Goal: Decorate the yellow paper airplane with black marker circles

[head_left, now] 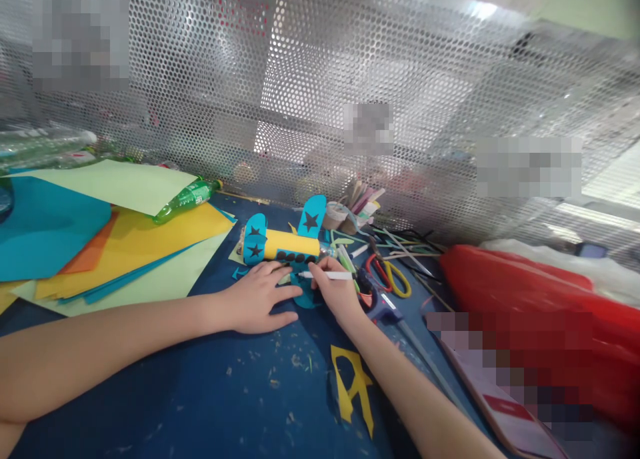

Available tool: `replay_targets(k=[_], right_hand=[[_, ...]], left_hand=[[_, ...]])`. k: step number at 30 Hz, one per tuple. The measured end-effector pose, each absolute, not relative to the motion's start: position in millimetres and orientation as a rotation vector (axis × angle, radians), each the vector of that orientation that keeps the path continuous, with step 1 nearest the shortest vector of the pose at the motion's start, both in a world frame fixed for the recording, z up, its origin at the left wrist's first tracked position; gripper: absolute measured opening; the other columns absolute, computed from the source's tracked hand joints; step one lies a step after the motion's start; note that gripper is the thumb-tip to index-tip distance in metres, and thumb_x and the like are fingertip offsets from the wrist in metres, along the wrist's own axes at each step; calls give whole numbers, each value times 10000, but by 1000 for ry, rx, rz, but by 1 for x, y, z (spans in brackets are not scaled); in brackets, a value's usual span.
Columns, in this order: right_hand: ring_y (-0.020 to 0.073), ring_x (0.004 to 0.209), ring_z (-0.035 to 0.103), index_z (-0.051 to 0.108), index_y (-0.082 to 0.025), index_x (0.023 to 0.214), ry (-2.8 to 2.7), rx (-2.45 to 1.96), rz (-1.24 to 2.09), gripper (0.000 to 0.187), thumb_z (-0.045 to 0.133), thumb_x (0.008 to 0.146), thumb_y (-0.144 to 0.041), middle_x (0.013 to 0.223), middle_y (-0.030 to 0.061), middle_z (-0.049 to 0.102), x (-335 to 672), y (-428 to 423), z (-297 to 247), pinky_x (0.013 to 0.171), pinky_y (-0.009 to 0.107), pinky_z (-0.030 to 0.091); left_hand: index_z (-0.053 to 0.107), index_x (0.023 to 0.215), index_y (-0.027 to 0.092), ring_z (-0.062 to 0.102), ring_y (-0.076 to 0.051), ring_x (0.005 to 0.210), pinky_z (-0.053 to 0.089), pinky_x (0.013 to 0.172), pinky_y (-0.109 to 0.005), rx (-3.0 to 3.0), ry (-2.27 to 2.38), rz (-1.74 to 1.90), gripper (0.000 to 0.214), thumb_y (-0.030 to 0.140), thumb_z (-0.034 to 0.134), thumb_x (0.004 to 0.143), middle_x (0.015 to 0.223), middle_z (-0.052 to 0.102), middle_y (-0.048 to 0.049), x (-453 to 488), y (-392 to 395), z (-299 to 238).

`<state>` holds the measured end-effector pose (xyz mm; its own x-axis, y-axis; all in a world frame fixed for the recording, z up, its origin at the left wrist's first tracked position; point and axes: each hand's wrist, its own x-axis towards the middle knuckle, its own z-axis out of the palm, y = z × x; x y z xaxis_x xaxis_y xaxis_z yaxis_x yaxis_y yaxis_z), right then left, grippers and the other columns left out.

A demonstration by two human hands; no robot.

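Note:
My right hand (334, 292) is closed around a white marker (340, 275), its tip pointing left. Under the two hands lies a blue paper piece (306, 300), partly covered. My left hand (264, 297) rests flat on the blue tabletop with its fingers spread, some touching the edge of that paper. Just beyond the hands is a toy plane made from a bottle, with a yellow paper body (293, 241). Its blue paper wings (312, 217) carry black stars, and black ovals line its blue side strip. A yellow paper offcut (351, 385) lies near my right forearm.
Sheets of coloured paper (135, 252) and a green bottle (193, 197) lie at left. Scissors (399, 279), a glue gun (383, 303) and a cup of sticks (336, 215) are at right, beside a red plastic bag (530, 299) and a phone (505, 395). Perforated metal mesh (210, 79) stands behind.

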<state>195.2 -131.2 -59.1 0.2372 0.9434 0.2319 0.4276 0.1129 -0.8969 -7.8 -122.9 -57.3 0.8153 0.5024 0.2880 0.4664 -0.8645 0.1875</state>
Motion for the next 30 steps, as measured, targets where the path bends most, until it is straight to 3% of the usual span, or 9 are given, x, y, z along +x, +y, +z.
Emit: replay_targets(k=[30], right_hand=[[138, 440, 428, 437, -247, 548, -1347, -1513, 620, 292, 597, 755, -376, 438, -51, 511, 196, -132, -58, 471, 291, 339]], left_hand=[[544, 1308, 293, 376, -351, 1326, 336, 1068, -540, 2921, 785, 490, 480, 554, 470, 912, 1435, 454, -96, -8, -123, -57]])
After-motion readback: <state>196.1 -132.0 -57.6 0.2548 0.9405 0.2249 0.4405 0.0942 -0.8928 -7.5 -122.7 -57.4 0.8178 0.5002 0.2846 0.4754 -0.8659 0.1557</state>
